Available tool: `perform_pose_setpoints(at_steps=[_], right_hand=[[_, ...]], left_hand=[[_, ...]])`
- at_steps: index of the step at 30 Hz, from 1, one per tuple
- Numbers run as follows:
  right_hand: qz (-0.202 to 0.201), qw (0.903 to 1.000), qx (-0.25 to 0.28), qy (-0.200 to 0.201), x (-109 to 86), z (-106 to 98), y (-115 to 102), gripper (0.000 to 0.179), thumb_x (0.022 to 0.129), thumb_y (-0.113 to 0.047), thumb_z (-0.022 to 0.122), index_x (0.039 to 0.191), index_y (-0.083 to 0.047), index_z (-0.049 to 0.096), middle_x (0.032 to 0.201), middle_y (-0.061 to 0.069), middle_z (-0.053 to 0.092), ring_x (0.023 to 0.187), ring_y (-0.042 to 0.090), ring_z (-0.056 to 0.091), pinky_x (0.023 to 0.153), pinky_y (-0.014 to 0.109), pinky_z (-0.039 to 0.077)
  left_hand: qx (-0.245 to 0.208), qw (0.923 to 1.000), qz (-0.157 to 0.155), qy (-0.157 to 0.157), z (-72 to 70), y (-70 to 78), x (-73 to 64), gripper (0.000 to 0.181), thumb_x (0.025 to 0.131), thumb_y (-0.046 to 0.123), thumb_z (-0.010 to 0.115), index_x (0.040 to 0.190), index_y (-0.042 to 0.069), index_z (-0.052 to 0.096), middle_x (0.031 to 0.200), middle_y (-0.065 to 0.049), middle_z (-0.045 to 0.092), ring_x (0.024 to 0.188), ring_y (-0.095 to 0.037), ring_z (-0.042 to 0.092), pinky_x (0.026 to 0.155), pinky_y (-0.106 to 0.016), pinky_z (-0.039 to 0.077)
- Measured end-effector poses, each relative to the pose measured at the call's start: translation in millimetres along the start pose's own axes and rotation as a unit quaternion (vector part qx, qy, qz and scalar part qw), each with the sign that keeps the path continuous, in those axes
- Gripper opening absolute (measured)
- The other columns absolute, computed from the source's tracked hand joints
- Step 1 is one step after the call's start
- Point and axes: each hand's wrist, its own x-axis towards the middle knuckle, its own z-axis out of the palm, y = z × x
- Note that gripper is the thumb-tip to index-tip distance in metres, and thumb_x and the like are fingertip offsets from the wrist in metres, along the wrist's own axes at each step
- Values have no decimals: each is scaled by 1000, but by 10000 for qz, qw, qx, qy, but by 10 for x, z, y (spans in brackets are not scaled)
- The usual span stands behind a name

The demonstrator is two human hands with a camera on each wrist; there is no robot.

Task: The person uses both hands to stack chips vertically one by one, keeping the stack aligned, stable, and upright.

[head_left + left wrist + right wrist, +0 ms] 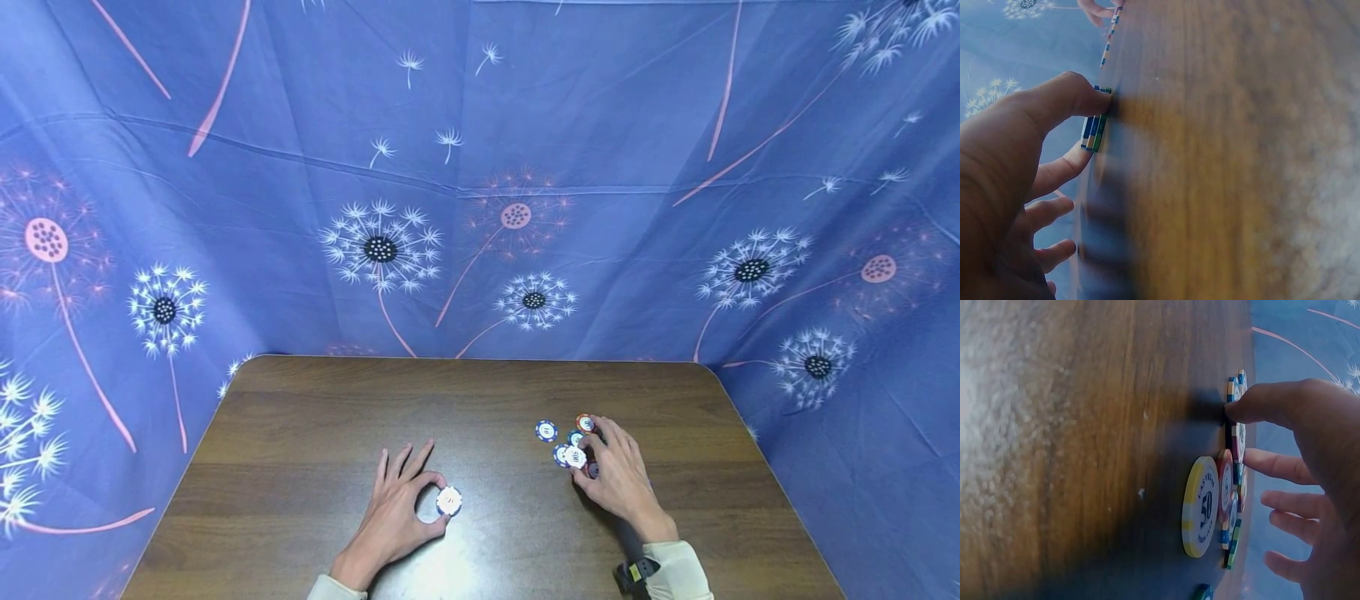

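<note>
My left hand (386, 518) pinches a short stack of poker chips (448, 501) between thumb and index finger, its other fingers spread. In the left wrist view the stack (1095, 122) shows white, blue and green edges, close to the tabletop. At the loose chips on the right, my right hand (619, 477) has thumb and index finger on the edges of a white poker chip (575, 457) marked 500. That chip overlaps a blue-and-white chip (560, 454). In the right wrist view, a yellow-and-white chip (1200, 506) marked 50 lies nearer the camera.
Another blue-and-white chip (546, 431) lies left of the group, and a red-orange one (585, 423) behind it. My right hand partly hides other chips. The wooden table (337, 408) ends at a blue dandelion-print cloth (600, 167) behind and at both sides.
</note>
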Motion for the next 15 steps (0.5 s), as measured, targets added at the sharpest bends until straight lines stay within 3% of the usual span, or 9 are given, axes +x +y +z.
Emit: perform_pose_setpoints(at_steps=[15], right_hand=[[-154, 9994, 53, 291, -30, 13, 11, 36, 64, -23, 91, 88, -12, 68, 149, 27, 56, 135, 51, 52, 104, 71, 45]], left_hand=[[-125, 9998, -120, -109, -13, 14, 0, 38, 69, 34, 93, 98, 30, 69, 163, -13, 51, 151, -50, 39, 125, -73, 9]])
